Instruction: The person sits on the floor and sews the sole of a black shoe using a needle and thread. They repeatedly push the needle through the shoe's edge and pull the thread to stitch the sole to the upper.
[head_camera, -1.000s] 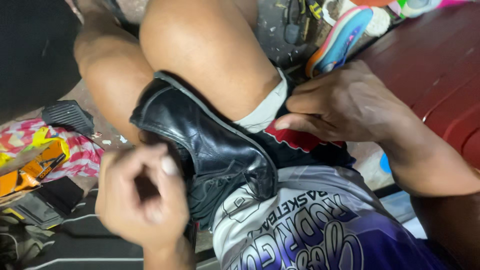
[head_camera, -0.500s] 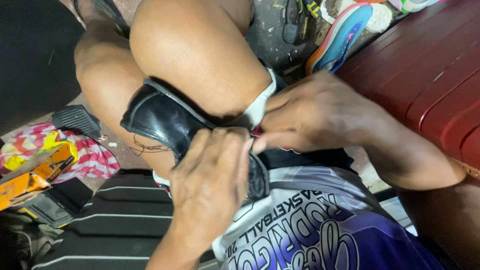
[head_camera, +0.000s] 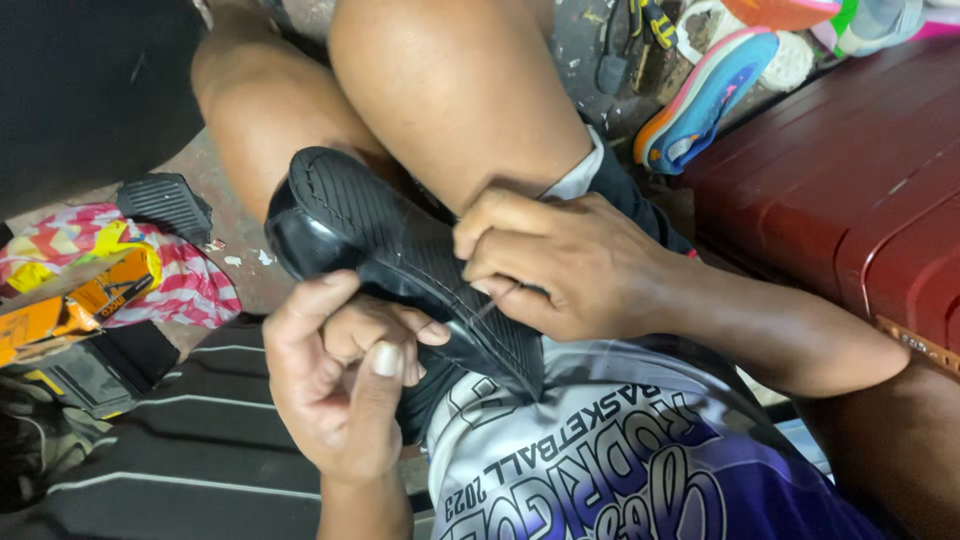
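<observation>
Fingers (head_camera: 500, 262) of both hands pinch black shoe (head_camera: 400, 250), sole upward.

- Glossy black leather shoe (head_camera: 400, 260), turned sole-up so its ribbed black rubber sole faces the camera.
- It lies slantwise against the bare knee (head_camera: 450, 90), its rounded end up beside the knee and its other end low, over the printed shirt.

Stained concrete floor (head_camera: 235, 215) at far left; dark red wooden chest (head_camera: 850, 180) at right, dimly lit.
</observation>
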